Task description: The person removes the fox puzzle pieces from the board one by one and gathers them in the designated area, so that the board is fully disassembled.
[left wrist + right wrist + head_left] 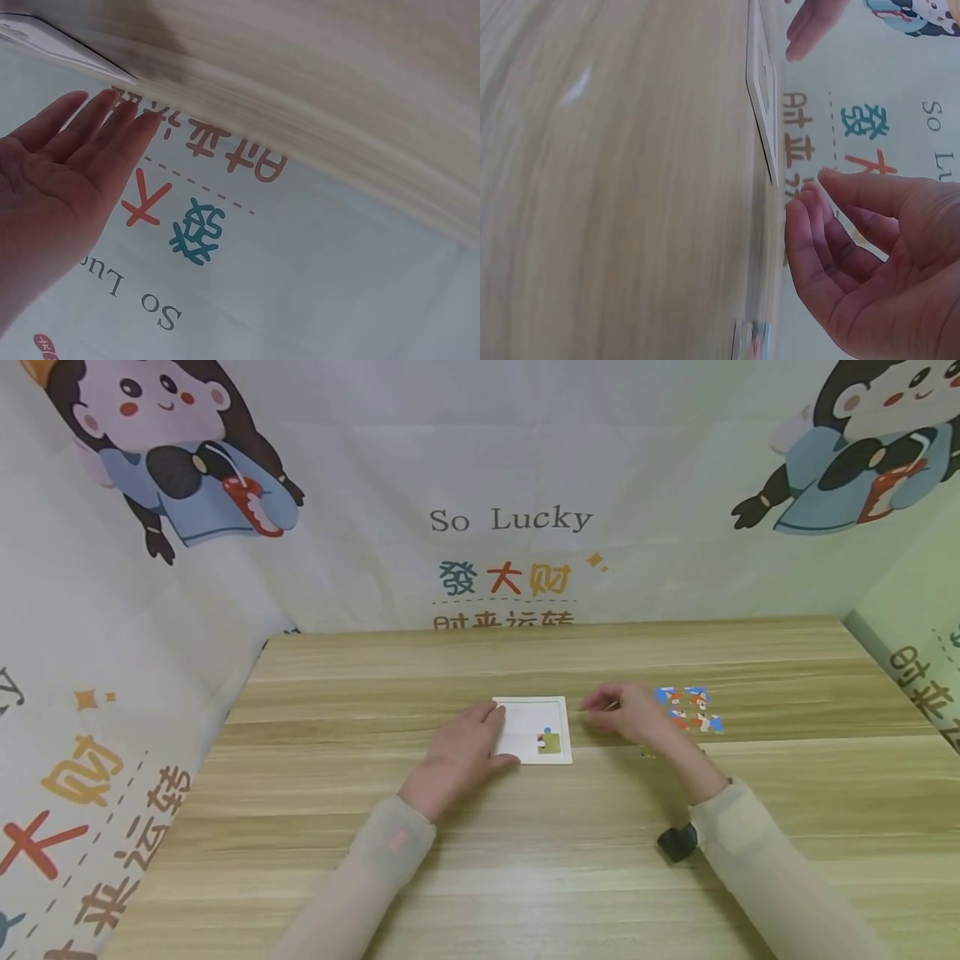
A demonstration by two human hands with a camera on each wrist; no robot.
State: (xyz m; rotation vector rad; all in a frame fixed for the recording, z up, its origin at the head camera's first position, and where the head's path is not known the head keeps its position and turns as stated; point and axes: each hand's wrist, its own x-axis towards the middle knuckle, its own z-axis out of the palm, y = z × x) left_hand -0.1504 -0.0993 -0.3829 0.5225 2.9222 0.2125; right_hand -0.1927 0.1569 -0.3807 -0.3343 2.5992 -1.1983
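In the head view, a white square puzzle tray [525, 727] lies on the table with a green puzzle piece [551, 743] in its lower right part. My left hand [467, 750] is at the tray's left side, its fingers and thumb over the left edge. Just right of the tray is my right hand [626, 714], fingers loosely bent. The right wrist view shows the right thumb and fingertips close together, with no piece visible between them. Several blue and orange puzzle pieces [697, 695] lie to the right of that hand; the right forearm hides part of the area below them.
The wood-grain table [360, 693] ends at the back against a printed white cloth [360, 543]. A small black device [677, 843] sits at the right sleeve cuff. Small patterned bits [647, 752] show beside the right forearm.
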